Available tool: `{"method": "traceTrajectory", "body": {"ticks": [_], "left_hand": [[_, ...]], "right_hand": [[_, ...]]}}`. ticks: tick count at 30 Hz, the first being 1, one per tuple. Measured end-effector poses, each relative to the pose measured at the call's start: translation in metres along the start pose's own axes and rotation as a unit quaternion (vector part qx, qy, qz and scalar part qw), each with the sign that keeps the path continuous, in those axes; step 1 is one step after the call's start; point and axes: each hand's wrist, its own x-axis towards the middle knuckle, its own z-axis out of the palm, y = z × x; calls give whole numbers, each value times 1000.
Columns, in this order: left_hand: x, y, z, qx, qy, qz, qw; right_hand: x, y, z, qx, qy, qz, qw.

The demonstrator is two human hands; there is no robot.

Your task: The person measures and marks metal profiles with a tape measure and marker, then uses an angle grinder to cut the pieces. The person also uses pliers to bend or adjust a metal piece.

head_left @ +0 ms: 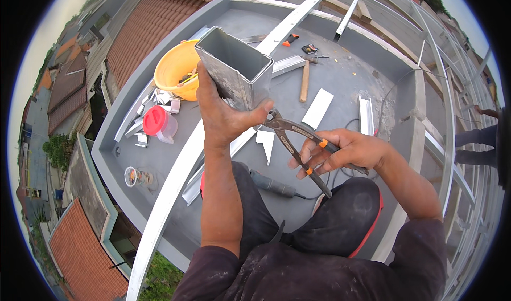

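Two bare hands work close together in the head view. The left hand [226, 117] pinches a hollow silver metal profile [234, 88] low on its side, thumb apart from the fingers and reaching across the near end; the fingers behind it are mostly hidden. The profile rises tilted just beyond that hand, its open end facing up.

Right of the left hand, the right hand [348, 149] is curled around one dark, orange-banded handle of a pair of pincers [290, 133], fingertips reaching toward the other handle. Those handles stand apart, and the tool's head sits just beside the left thumb tip, at the profile's lower corner; whether it bites the metal I cannot tell.

Left of the left hand are a yellow bucket [174, 61], loose metal offcuts [141, 125] and a tub with a red lid [155, 120]. A long pale metal strip [173, 178] passes under the left wrist.

Beyond the right hand lie a white flat piece [318, 108], a short channel [366, 115] and, farther off, a wooden-handled hammer [304, 82]. Nearer the body, left of the right hand, a dark power tool [271, 184] rests between the knees. Well right of the right hand, another person [476, 141] is partly visible.
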Motion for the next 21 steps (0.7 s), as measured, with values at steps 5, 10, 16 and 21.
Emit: {"method": "traceTrajectory", "body": {"ticks": [5,10,16,21], "left_hand": [[-4,-5,6,-10,11,10,1000],[7,28,26,139,-33,-136,980],[2,17,31,129,0,-160,979],[1,3,24,52,45,-67,995]], "right_hand": [[-3,9,-1,-15,1,3,1000],[-7,1,8,-511,183,-47,839],[-4,-2,2,-442,199,-15,875],[-8,5,-9,-188,88,-7,978]]}}
